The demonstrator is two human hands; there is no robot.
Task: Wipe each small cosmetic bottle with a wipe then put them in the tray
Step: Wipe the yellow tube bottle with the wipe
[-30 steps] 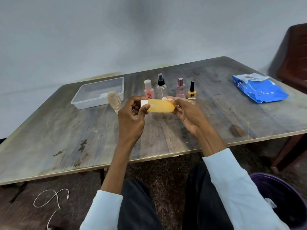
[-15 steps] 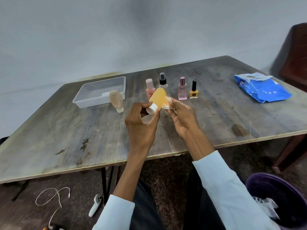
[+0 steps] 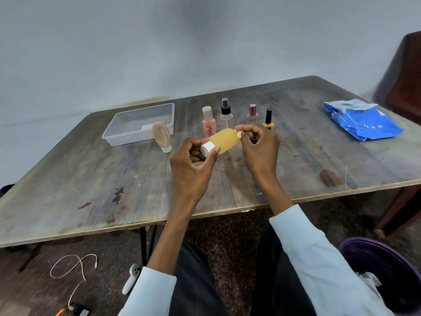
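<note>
While held, pink bottle (image 3: 252, 116) ("DGZ").

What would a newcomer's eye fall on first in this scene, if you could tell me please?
Most likely the orange bottle held up over the table's middle: the left hand pinches its white cap while the right hand presses a small white wipe to its far end. Next, the bright blue wipes pack at the far right, and the clear tray at the far left.

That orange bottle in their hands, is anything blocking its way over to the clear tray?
Partly. The beige bottle stands at the tray's near right corner, roughly on the line from the orange bottle. Lifting over it avoids it.
</note>
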